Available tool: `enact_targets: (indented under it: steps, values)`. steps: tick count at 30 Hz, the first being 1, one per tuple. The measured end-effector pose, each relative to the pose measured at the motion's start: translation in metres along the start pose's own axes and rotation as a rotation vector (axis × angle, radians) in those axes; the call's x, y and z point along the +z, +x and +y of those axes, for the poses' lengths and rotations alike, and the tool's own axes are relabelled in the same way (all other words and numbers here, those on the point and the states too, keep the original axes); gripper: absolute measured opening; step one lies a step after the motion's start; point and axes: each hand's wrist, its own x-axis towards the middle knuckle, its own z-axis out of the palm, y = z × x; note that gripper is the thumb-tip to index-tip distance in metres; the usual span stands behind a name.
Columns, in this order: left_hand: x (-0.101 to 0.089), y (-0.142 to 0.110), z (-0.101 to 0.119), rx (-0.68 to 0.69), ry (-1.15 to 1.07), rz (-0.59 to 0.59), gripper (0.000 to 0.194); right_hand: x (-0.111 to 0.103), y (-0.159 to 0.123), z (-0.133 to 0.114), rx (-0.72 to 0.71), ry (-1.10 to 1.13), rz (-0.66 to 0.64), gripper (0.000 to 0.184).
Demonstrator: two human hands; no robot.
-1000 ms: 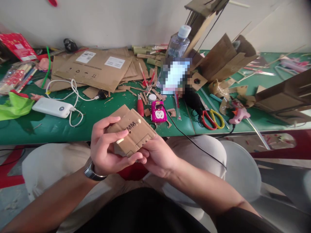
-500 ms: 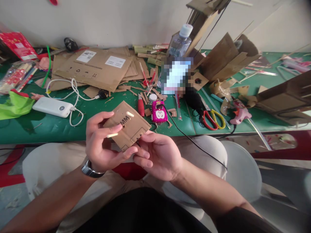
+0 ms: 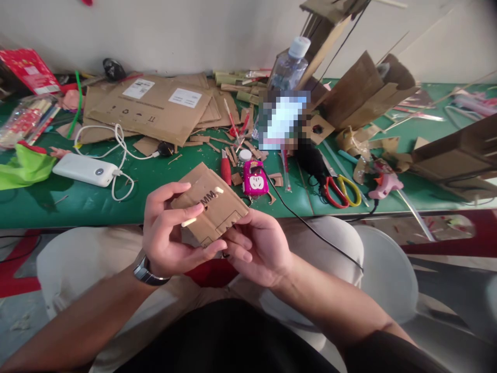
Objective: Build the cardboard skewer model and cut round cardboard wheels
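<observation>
Above my lap, in front of the table edge, I hold a small cardboard piece (image 3: 223, 210) with black printed letters and a small dark hole. Two short pale sticks jut from its upper face, one near each side. My left hand (image 3: 166, 228) grips its left side, the index finger lying across the face by the hole and the thumb at the lower edge. My right hand (image 3: 264, 246) pinches the right corner, its other fingers curled beneath. What lies under the cardboard is mostly hidden.
Behind the hands are a magenta power socket (image 3: 254, 178), a red-handled knife (image 3: 225, 170) and scissors (image 3: 337, 191). A pink glue gun (image 3: 384, 184) lies right, a white power bank (image 3: 83, 169) left. Flattened cardboard (image 3: 151, 116) and a plastic bottle (image 3: 289, 67) stand farther back. A black cable crosses the table edge.
Both hands have shifted slightly to the right with the cardboard piece, which has tilted a little. My grip looks the same.
</observation>
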Motion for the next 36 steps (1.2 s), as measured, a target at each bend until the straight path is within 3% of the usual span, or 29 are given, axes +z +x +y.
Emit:
enact_targets:
  steps: [3,6,14,25,36]
  values:
    - [0.000,0.000,0.000,-0.007,-0.006,0.012,0.051,0.002,0.001,-0.001,-0.043,0.017,-0.015,0.003]
    - [0.000,0.002,-0.001,-0.006,-0.014,0.013,0.051,0.004,0.003,-0.002,-0.067,0.043,-0.029,0.014]
    - [-0.003,0.007,-0.003,-0.009,-0.001,0.010,0.050,0.009,-0.005,0.002,-0.156,0.040,-0.032,0.016]
    - [0.002,0.005,-0.002,0.016,0.012,-0.008,0.056,0.010,0.002,0.008,-0.115,0.000,0.080,0.034]
    - [0.005,0.005,-0.006,0.032,0.033,0.002,0.060,0.004,0.004,0.008,-0.170,-0.027,0.087,0.025]
